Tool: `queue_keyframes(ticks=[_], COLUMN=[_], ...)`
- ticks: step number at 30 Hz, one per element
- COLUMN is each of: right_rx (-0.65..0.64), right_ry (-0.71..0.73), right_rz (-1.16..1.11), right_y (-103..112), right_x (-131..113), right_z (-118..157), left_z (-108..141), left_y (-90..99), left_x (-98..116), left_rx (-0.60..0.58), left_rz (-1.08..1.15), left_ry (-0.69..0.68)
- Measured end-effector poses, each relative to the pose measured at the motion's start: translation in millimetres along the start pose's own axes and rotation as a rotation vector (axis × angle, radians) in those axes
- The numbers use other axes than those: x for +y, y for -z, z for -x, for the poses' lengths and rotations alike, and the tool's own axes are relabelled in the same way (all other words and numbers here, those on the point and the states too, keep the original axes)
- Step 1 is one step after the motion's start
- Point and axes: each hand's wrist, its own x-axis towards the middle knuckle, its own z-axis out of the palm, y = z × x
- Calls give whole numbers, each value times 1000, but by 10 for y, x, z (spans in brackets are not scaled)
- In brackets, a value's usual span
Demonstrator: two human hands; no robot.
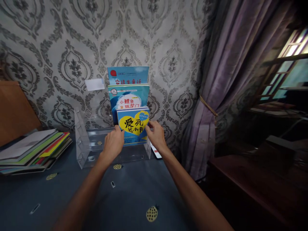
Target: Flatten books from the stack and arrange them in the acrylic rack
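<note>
Both hands grip a small blue book [133, 125] with a yellow heart on its cover, one at each side edge. My left hand [114, 140] pinches its left side, and my right hand [156, 134] holds the right side. The book stands upright at the right end of a clear acrylic stepped rack [84, 138]. Behind it rises a teal picture book [130, 93], and behind that a taller light blue book [127, 73]. Their lower parts are hidden by the front book.
A pile of books and folders [33, 150] lies on the left of the dark blue tablecloth [130, 199]. A phone-like device [156, 151] is partly hidden behind the right hand. A white label [94, 84] shows above the rack. Purple curtains [211, 89] hang at the right.
</note>
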Motion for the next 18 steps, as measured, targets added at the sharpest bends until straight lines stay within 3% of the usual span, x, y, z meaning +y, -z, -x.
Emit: queue_keyframes(ticks=[10,18], right_rx=[55,29], right_ry=[-18,-47], right_rz=[84,151], right_y=[-46,-46], right_x=[-46,-51], right_z=[61,74], left_z=[-9,-21], left_y=[-37,-31], left_x=[-29,-55], left_rx=[4,-16], left_rz=[35,67], left_ry=[-23,-36])
